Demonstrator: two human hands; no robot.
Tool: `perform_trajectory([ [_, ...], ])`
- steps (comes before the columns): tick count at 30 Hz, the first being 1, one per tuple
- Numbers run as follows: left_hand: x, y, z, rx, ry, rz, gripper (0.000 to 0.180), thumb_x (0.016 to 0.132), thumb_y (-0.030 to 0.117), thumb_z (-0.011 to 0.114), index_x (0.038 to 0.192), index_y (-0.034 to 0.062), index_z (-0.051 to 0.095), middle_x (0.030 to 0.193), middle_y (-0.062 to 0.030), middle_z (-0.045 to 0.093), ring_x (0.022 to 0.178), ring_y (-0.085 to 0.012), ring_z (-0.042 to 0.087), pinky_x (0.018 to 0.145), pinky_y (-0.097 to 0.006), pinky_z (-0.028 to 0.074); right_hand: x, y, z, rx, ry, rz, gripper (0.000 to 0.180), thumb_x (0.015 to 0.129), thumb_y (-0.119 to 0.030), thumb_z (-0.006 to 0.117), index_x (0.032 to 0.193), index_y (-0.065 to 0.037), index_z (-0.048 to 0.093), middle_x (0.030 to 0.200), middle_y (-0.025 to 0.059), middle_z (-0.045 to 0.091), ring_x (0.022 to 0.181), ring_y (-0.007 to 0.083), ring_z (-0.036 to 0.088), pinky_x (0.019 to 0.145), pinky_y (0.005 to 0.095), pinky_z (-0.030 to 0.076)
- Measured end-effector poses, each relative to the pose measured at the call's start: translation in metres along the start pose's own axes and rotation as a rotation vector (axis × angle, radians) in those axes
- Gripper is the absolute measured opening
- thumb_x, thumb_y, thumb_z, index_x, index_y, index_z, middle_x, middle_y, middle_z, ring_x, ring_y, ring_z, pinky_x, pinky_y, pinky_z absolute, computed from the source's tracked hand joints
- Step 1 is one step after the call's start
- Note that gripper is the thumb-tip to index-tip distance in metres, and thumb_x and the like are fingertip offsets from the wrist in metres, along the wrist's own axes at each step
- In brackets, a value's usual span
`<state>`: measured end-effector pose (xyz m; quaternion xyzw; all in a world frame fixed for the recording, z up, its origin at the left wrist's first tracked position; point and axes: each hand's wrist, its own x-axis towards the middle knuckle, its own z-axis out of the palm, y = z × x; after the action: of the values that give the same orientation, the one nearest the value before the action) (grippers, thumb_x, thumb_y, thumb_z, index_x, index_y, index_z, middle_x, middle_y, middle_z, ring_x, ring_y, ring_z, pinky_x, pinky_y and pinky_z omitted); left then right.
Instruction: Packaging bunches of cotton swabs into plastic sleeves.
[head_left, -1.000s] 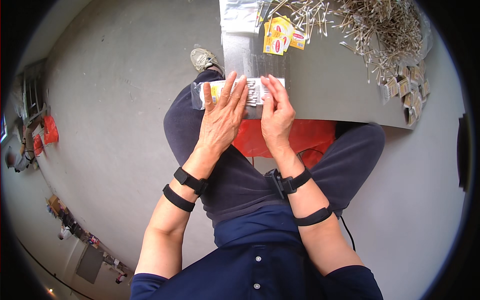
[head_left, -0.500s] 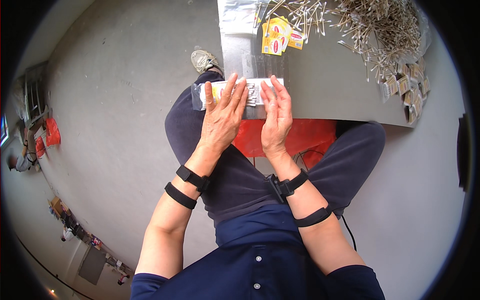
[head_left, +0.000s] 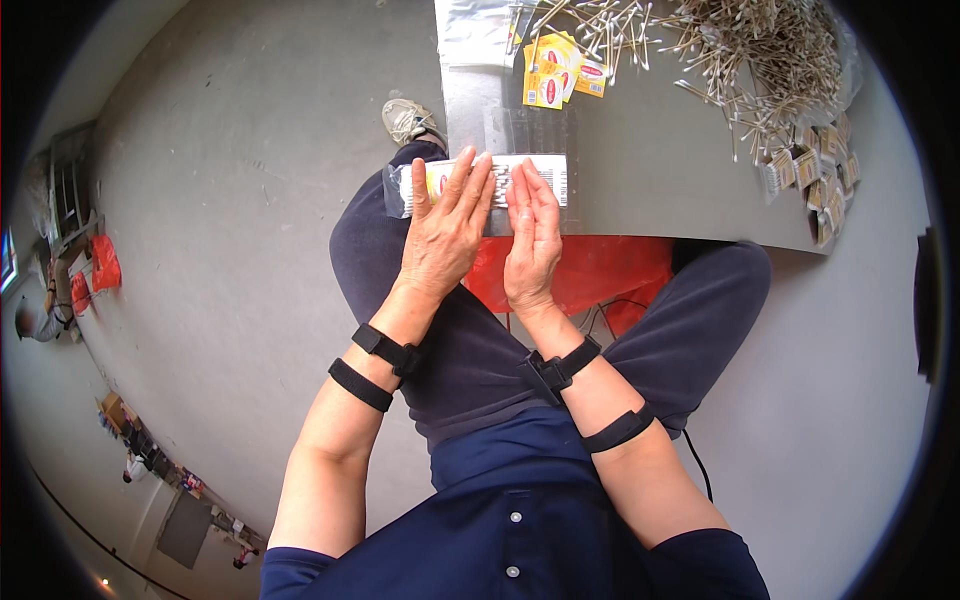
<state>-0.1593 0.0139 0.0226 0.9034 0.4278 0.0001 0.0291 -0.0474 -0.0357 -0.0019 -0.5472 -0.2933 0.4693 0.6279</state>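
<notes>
At the table's near left corner lies a clear plastic bag (head_left: 396,192) with a bundle of cotton swabs (head_left: 502,186) and a yellow-and-white card (head_left: 433,184). My left hand (head_left: 438,240) rests flat across the bag, its fingers stretched out and spread. On the other side my right hand (head_left: 532,240) is held with straight fingers, their tips beside the white swab ends; whether they touch is hard to see. A white strip with a barcode (head_left: 550,178) shows past my right fingers. My palms hide part of the bundle.
Loose yellow cards (head_left: 550,80) lie farther back, near scattered swabs (head_left: 610,30). A large heap of swabs (head_left: 770,60) fills the far right, above several small filled packs (head_left: 825,180). Clear plastic bags (head_left: 475,30) lie at the far left corner. Red plastic (head_left: 570,270) hangs below the table edge.
My right hand has moved left toward the swab ends, and more of the barcode strip now shows. My left hand stays in place.
</notes>
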Motion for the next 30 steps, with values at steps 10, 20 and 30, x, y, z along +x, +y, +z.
perform_trajectory([
  [10, -0.001, -0.004, 0.0, -0.007, -0.016, 0.019, 0.051, 0.087, 0.012, 0.058, 0.138, 0.008, 0.056, 0.153, -0.0013, 0.045, 0.148, -0.0193, 0.032, 0.12, -0.067, 0.001, 0.017, 0.003, 0.001, -0.103, 0.007, -0.081, 0.04, 0.109, -0.012, 0.031, 0.146, 0.0, 0.037, 0.158, 0.0156, 0.032, 0.146, 0.029, 0.035, 0.119, 0.0426, 0.033],
  [20, -0.012, -0.044, 0.012, -1.151, 0.2, -1.1, 0.047, 0.109, 0.038, 0.038, 0.133, 0.0011, 0.056, 0.105, -0.0075, 0.068, 0.072, -0.0073, 0.054, 0.071, -0.025, 0.051, 0.033, 0.0, 0.004, -0.032, 0.031, -0.102, 0.038, 0.109, -0.013, 0.029, 0.144, -0.003, 0.04, 0.16, 0.0142, 0.029, 0.147, 0.0272, 0.033, 0.12, 0.0425, 0.031],
  [30, -0.01, -0.037, 0.019, -1.095, 0.226, -0.903, 0.047, 0.109, 0.039, 0.042, 0.104, -0.0021, 0.065, 0.086, -0.0026, 0.068, 0.08, -0.0089, 0.059, 0.072, -0.028, 0.05, 0.026, -0.012, 0.004, -0.566, 0.099, -0.293, 0.042, 0.091, 0.003, 0.059, 0.133, 0.0, 0.052, 0.15, 0.015, 0.042, 0.132, 0.0271, 0.049, 0.107, 0.0376, 0.046],
])
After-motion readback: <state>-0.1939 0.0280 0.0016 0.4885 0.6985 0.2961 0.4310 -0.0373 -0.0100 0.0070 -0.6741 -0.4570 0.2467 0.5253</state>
